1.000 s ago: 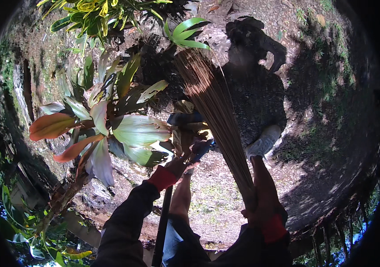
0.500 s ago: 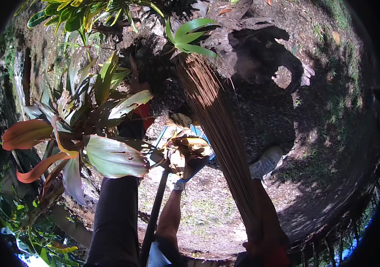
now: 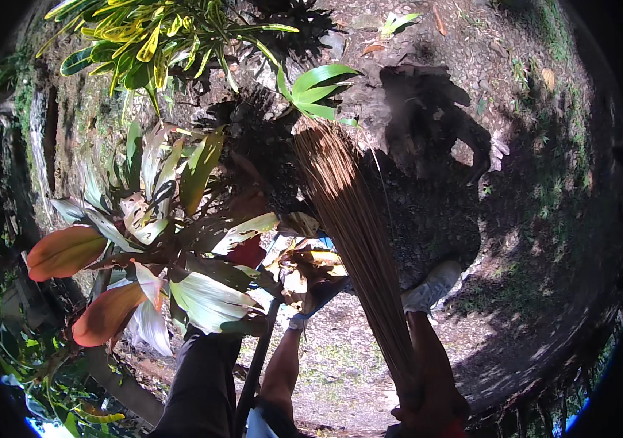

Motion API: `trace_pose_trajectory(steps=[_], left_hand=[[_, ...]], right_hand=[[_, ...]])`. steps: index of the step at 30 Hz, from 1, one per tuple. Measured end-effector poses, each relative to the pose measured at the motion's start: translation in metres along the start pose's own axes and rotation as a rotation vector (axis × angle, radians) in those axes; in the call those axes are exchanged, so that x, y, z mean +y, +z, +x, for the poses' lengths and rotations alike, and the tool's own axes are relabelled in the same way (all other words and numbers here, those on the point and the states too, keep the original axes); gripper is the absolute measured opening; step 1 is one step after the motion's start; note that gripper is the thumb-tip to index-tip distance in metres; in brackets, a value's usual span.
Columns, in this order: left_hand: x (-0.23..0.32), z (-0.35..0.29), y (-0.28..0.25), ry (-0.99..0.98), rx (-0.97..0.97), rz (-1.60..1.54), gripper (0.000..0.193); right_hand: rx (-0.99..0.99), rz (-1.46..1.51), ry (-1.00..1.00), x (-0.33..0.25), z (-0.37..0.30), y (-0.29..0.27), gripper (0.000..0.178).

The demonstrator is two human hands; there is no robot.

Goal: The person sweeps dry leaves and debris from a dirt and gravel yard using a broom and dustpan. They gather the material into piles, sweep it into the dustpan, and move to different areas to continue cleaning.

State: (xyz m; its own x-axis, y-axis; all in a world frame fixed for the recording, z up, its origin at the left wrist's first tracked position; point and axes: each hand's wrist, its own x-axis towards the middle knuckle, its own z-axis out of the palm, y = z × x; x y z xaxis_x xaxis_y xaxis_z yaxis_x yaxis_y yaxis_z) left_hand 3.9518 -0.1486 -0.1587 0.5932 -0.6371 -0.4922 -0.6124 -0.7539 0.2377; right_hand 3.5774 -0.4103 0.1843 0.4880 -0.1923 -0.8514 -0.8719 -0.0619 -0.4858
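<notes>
My right hand [image 3: 428,412] is closed around the bound end of a brown stick broom [image 3: 351,219] at the lower right. The broom's bristles fan up and away, their tips beside a small green-leaved sprout [image 3: 318,87]. My left arm, in a dark sleeve [image 3: 198,387], reaches forward under a broad-leaved plant [image 3: 213,303]. A red cuff [image 3: 245,252] shows among the leaves; beyond it, leaves and shade obscure my left hand's fingers. Between my legs is a blue-edged dustpan [image 3: 329,292] holding dry leaves [image 3: 300,274]. Its long black handle [image 3: 256,361] runs toward me.
My right shoe [image 3: 432,288] stands beside the broom. A yellow-green bush [image 3: 143,47] grows at the top left. The bare ground [image 3: 523,241] carries litter, grass patches and my shadow [image 3: 428,109]. An edging log [image 3: 41,153] lies far left.
The plants and the sprout sit lower and further right in view. My left sleeve shows less above the lower edge. My right hand keeps its grip on the broom, whose tips sit slightly lower.
</notes>
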Motion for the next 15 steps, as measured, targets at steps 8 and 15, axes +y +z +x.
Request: trace_pose_trajectory(steps=[8,15], left_hand=[[0.077,-0.178,-0.066,-0.014,-0.068,-0.497,0.046],[0.089,-0.368,-0.178,-0.789,-0.533,-0.876,0.045]], right_hand=[[0.132,0.296,0.13,-0.075,0.012,-0.02,0.073],[0.332,0.055,-0.138,-0.078,0.002,-0.015,0.063]])
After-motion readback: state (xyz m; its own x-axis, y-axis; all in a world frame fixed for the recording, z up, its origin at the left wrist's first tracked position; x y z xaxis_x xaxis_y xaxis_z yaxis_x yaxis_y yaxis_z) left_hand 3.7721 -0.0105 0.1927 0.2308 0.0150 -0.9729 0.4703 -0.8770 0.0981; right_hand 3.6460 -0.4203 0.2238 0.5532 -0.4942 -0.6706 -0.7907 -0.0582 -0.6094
